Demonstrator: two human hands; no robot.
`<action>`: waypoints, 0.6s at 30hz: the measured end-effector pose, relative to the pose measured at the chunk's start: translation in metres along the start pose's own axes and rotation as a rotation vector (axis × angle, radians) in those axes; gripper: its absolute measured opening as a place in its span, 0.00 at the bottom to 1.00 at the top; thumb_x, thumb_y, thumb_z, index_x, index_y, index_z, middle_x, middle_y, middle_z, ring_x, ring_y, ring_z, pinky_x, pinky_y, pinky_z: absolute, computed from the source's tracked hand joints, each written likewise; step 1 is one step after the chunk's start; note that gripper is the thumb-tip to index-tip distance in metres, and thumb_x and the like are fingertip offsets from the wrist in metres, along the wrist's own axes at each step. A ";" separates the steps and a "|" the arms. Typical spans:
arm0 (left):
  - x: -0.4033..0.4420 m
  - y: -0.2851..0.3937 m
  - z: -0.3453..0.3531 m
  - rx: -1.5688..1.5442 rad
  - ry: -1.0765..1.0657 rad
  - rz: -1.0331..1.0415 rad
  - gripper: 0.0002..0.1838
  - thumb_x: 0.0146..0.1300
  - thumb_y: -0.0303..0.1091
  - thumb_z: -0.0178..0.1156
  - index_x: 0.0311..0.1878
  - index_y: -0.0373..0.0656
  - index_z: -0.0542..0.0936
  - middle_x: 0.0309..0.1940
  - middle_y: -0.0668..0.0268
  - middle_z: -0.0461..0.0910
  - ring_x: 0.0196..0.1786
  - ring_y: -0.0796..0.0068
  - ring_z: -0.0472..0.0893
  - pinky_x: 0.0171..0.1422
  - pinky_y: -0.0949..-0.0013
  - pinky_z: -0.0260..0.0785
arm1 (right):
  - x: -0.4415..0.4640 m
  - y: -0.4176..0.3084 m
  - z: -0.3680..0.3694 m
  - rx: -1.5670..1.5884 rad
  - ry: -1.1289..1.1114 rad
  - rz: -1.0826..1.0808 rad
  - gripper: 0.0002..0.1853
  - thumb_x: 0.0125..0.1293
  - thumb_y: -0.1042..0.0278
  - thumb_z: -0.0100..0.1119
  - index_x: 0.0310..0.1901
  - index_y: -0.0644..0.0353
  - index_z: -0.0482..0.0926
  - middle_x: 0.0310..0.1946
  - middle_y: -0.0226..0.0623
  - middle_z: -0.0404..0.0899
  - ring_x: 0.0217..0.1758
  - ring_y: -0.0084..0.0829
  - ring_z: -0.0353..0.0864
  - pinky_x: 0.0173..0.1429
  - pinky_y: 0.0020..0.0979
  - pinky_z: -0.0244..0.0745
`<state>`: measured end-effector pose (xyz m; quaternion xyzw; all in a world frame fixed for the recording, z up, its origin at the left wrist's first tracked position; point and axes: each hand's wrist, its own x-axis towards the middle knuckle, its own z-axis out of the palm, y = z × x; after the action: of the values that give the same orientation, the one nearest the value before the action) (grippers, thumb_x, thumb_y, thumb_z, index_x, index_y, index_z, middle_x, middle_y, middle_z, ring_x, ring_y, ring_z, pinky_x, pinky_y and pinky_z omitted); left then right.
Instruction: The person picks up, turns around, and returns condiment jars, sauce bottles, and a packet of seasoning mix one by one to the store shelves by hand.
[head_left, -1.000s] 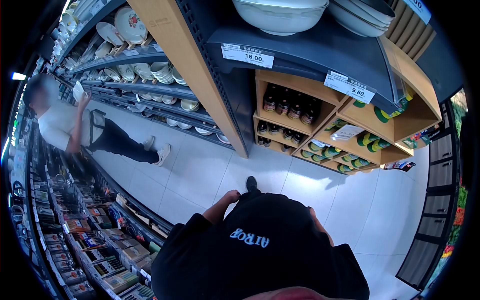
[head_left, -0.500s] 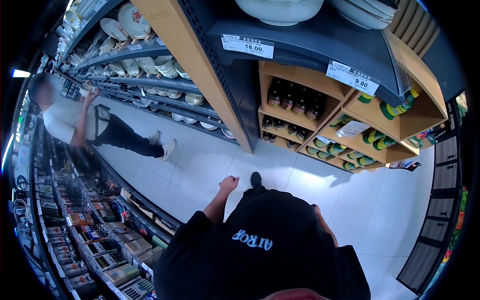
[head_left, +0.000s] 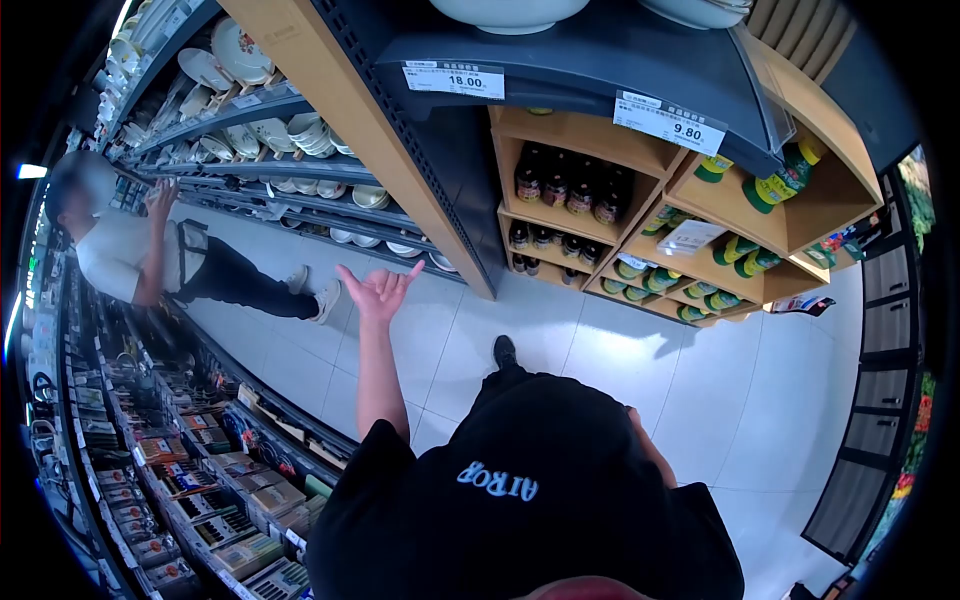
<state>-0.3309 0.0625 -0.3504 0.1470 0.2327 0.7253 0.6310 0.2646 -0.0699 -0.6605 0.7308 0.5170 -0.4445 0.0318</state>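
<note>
Left hand (head_left: 381, 294): we hold it out ahead of the body, palm toward the camera, thumb and little finger spread apart, middle fingers apparently folded in; we see nothing in it.
Right hand (head_left: 638, 425): beside the black shirt (head_left: 530, 440); the fingers are mostly hidden, so we cannot tell their state.
Low white dishes (head_left: 404, 249): on the lowest visible level of the dish shelves (head_left: 300, 170), forward of the left hand.
Governing relation: we judge the left hand nearer to these dishes; we see no contact and cannot fix the depth between.
Long axis: the dishes look round; their row slants from upper left to lower right in view, while the thumb-to-finger spread lies across it at an angle.
Wooden post (head_left: 385, 150): slanting in view at the right end of the dish shelves, its foot forward and right of the left hand.
Large bowl (head_left: 508, 14): on the dark shelf (head_left: 560, 60), forward and right, cut by the top edge.
Dark bottles (head_left: 567, 190): in the wooden rack, below that shelf.
Other person (head_left: 125, 260): well apart, left, facing the dishes.
</note>
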 end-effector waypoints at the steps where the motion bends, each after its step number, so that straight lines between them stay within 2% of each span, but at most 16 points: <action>1: -0.001 -0.003 0.000 -0.005 0.012 0.000 0.46 0.49 0.84 0.18 0.05 0.47 0.56 0.04 0.70 0.53 0.11 0.71 0.54 0.75 0.41 0.41 | -0.002 0.002 -0.001 -0.004 0.003 0.002 0.26 0.53 0.42 0.57 0.37 0.61 0.83 0.38 0.50 0.82 0.45 0.45 0.82 0.48 0.39 0.76; 5: -0.004 -0.023 0.007 -0.010 0.114 0.006 0.45 0.52 0.82 0.21 0.05 0.48 0.58 0.02 0.70 0.54 0.12 0.72 0.55 0.75 0.40 0.39 | -0.007 0.005 -0.003 -0.012 0.016 0.003 0.26 0.53 0.41 0.56 0.36 0.60 0.83 0.38 0.50 0.82 0.44 0.45 0.82 0.47 0.40 0.76; 8: -0.006 -0.035 0.012 0.004 0.085 -0.022 0.45 0.53 0.82 0.23 0.05 0.48 0.59 0.03 0.71 0.54 0.12 0.72 0.55 0.75 0.40 0.39 | -0.009 0.005 -0.004 -0.014 0.022 -0.002 0.26 0.53 0.41 0.56 0.35 0.60 0.83 0.37 0.50 0.82 0.44 0.45 0.83 0.46 0.40 0.76; 11: -0.003 -0.041 -0.012 -0.057 -0.031 -0.076 0.45 0.54 0.81 0.23 0.06 0.48 0.60 0.03 0.71 0.55 0.12 0.73 0.56 0.75 0.40 0.39 | -0.012 0.005 -0.002 -0.016 0.032 -0.009 0.26 0.53 0.41 0.55 0.34 0.59 0.84 0.37 0.50 0.82 0.43 0.45 0.83 0.45 0.40 0.76; 18: -0.007 -0.048 -0.019 0.017 -0.090 -0.109 0.44 0.55 0.80 0.24 0.07 0.48 0.61 0.05 0.73 0.56 0.14 0.73 0.58 0.74 0.40 0.39 | -0.016 0.009 -0.002 -0.010 0.024 -0.009 0.26 0.54 0.41 0.54 0.32 0.60 0.83 0.35 0.49 0.83 0.41 0.44 0.83 0.43 0.40 0.76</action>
<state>-0.2987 0.0577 -0.3910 0.1718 0.2178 0.6804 0.6783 0.2719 -0.0852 -0.6521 0.7337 0.5229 -0.4331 0.0274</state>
